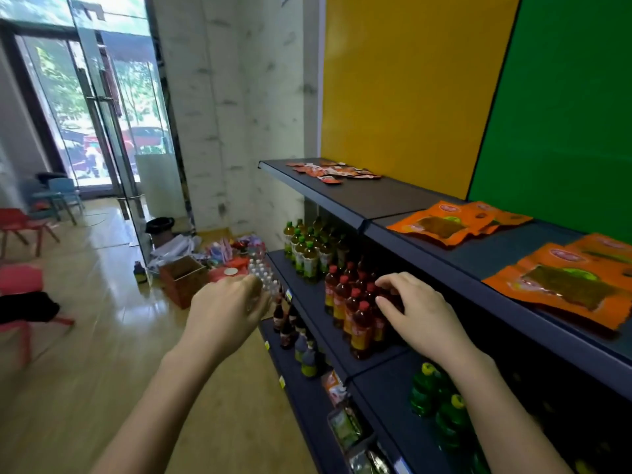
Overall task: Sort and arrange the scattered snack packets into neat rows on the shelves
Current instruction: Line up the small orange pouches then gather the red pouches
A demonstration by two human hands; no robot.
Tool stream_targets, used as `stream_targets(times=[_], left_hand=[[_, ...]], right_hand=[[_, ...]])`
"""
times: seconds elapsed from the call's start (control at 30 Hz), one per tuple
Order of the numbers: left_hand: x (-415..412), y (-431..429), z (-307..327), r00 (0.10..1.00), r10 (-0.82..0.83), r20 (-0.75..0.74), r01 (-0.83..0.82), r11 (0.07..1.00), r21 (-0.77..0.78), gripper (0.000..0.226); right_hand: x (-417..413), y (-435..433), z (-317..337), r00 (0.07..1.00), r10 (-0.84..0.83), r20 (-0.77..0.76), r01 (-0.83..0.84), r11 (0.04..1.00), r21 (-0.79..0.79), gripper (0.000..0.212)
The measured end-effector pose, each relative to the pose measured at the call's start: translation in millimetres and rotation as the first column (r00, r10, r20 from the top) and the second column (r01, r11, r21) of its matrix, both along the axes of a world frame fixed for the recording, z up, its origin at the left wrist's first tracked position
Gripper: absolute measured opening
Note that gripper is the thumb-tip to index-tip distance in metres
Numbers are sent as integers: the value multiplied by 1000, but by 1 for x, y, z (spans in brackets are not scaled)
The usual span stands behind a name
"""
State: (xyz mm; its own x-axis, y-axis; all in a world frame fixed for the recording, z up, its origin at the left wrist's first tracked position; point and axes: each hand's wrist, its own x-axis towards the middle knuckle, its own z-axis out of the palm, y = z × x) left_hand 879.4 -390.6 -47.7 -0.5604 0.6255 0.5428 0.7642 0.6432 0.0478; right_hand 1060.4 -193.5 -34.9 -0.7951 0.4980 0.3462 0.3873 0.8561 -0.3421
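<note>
Snack packets lie on the top shelf (393, 200) in three bunches. About three big orange packets (554, 285) lie nearest, overlapping, and one is cut off at the edge. About three more orange ones (455, 224) lie further along. Many small red packets (333, 171) are scattered at the far end, too tiny to count.

The right hand (417, 313) has bent, loose fingers over the red-capped bottles (355, 313) one shelf down and grips nothing. The left hand (227, 302) is in the air beside the shelves. Its fingers curl away, so I cannot tell if it holds anything.

A cardboard box (184, 278) and a red chair (20, 224) stand on the floor.
</note>
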Motion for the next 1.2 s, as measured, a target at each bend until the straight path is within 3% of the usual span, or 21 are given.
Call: stream_targets(times=[0.33, 0.53, 0.83, 1.2], left_hand=[[-162, 38, 1, 999, 10, 48, -12, 999, 42, 31], [-277, 53, -20, 996, -49, 76, 50, 999, -13, 31], [-444, 102, 19, 970, -240, 42, 241, 970, -19, 28], [-552, 214, 20, 888, -445, 114, 439, 896, 71, 34]], right_hand=[[-169, 36, 1, 999, 36, 24, -36, 999, -1, 28], [-272, 51, -7, 1000, -30, -5, 30, 999, -16, 25], [-418, 81, 24, 975, -192, -116, 186, 981, -57, 24], [-515, 151, 37, 920, -381, -88, 379, 925, -38, 24]])
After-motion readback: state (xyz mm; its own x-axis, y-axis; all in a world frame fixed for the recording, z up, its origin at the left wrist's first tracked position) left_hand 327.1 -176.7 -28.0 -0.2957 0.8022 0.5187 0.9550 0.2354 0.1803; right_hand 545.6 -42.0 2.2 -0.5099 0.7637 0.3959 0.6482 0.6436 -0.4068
